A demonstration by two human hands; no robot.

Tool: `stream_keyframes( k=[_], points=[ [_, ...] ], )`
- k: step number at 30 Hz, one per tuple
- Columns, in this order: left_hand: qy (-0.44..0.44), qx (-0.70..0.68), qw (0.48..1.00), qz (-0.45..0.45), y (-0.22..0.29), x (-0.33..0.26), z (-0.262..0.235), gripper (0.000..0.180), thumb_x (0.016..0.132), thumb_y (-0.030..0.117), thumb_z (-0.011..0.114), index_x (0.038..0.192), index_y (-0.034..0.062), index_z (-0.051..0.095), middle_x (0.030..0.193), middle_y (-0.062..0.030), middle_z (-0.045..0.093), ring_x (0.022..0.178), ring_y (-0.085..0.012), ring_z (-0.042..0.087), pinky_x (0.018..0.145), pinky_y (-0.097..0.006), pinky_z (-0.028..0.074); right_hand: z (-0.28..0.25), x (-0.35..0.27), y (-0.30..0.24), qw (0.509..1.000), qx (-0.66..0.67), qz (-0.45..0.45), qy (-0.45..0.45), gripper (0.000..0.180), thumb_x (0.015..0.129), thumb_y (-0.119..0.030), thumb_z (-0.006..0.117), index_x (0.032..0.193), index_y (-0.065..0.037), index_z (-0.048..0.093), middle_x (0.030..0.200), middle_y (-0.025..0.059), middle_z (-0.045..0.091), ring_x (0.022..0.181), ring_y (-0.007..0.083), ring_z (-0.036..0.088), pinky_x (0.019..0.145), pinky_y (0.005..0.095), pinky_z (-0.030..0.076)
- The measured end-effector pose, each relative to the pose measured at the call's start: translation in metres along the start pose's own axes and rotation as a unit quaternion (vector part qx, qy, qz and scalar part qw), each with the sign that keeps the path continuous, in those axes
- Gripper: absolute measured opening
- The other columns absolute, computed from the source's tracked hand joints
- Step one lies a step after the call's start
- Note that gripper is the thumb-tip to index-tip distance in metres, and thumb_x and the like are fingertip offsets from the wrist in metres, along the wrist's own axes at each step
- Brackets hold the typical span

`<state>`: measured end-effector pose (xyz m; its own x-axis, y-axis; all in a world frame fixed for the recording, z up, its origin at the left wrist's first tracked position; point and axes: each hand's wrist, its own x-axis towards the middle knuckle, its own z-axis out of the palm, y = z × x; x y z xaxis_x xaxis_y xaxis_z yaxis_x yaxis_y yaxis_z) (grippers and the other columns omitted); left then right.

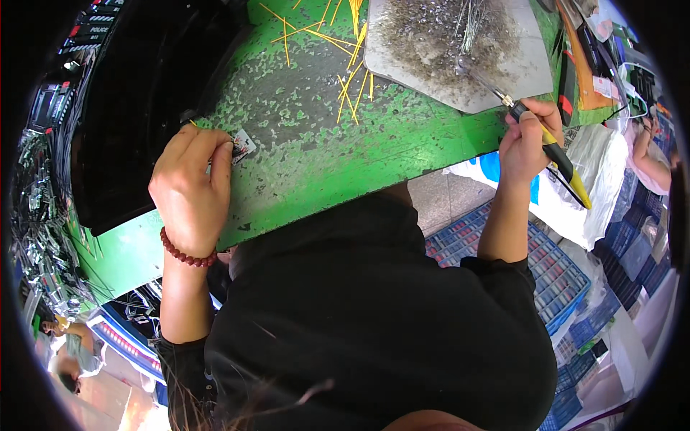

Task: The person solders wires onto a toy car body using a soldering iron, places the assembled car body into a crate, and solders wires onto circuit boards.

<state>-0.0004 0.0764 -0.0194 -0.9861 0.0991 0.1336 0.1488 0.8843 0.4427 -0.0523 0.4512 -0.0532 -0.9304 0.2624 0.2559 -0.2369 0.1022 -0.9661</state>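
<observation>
My right hand [527,147] is wrapped round a soldering iron [577,185] with a yellow and black handle. The iron's tip points up and left over a grey board [402,70] covered in dark specks, near a bundle of thin silvery strands [471,27]. Farther left, my left hand [188,171] pinches a small pale circuit board [244,147] low over the green table [316,176]. Part of that board is hidden behind my fingers. Just above the same hand, a bit of yellow wire shows beside a black part.
Cut yellow wires [351,90] lie scattered at the far middle. A large black panel [144,86] covers the table's left, with many cabled black devices [47,208] beyond it. On my right are a white sack [586,183] and a blue crate [553,276]. Other people appear at both rims.
</observation>
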Motion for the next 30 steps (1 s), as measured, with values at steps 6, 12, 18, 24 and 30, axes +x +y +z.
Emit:
stream_keyframes(
  k=[6,12,18,24,30],
  points=[
    [0.0,-0.002,1.0,0.005,-0.002,0.0,-0.001,0.008,0.075,-0.001,0.068,0.08,0.0027,0.064,0.076,-0.0101,0.059,0.069,-0.0286,0.06,0.06,-0.034,0.048,-0.004,-0.005,-0.002,0.997,0.081,0.009,-0.003,0.011,0.078,0.0,0.054,0.087,0.006,0.059,0.073,0.0073,0.06,0.058,0.0107,0.057,0.058,0.02,0.046],
    [0.0,-0.008,1.0,-0.006,-0.004,-0.001,-0.001,0.007,0.075,0.0,0.069,0.079,0.0035,0.064,0.075,-0.0094,0.058,0.069,-0.0283,0.06,0.061,-0.034,0.049,0.008,-0.008,-0.001,1.0,-0.013,-0.003,0.025,0.011,0.078,0.0,0.052,0.087,0.005,0.057,0.073,0.0082,0.056,0.053,0.0081,0.044,0.05,0.0197,0.036],
    [0.019,0.0,1.0,0.007,-0.008,-0.004,0.001,0.006,0.074,0.004,0.069,0.077,0.0058,0.064,0.075,-0.0087,0.059,0.071,-0.029,0.061,0.062,-0.037,0.049,-0.009,-0.002,0.01,0.997,0.056,0.054,0.02,0.01,0.082,-0.001,0.052,0.087,0.003,0.06,0.068,0.0034,0.051,0.05,0.0085,0.039,0.051,0.0209,0.038],
    [0.019,0.001,1.0,0.022,-0.012,-0.001,0.002,0.004,0.076,0.007,0.068,0.078,0.007,0.065,0.077,-0.0062,0.06,0.072,-0.0271,0.061,0.062,-0.035,0.049,0.016,-0.004,-0.017,0.991,0.121,0.034,-0.047,0.014,0.087,-0.008,0.049,0.086,0.003,0.056,0.069,0.0061,0.048,0.052,0.0096,0.036,0.048,0.0236,0.03],
    [0.036,0.012,0.999,0.014,-0.017,-0.009,0.005,0.004,0.075,0.007,0.068,0.077,0.0077,0.064,0.075,-0.0054,0.058,0.071,-0.0265,0.061,0.062,-0.035,0.049,0.129,-0.056,-0.024,0.968,0.108,-0.004,-0.226,0.019,0.08,-0.014,0.063,0.088,0.003,0.059,0.075,0.0062,0.054,0.061,0.0109,0.05,0.056,0.0224,0.039]
  ],
)
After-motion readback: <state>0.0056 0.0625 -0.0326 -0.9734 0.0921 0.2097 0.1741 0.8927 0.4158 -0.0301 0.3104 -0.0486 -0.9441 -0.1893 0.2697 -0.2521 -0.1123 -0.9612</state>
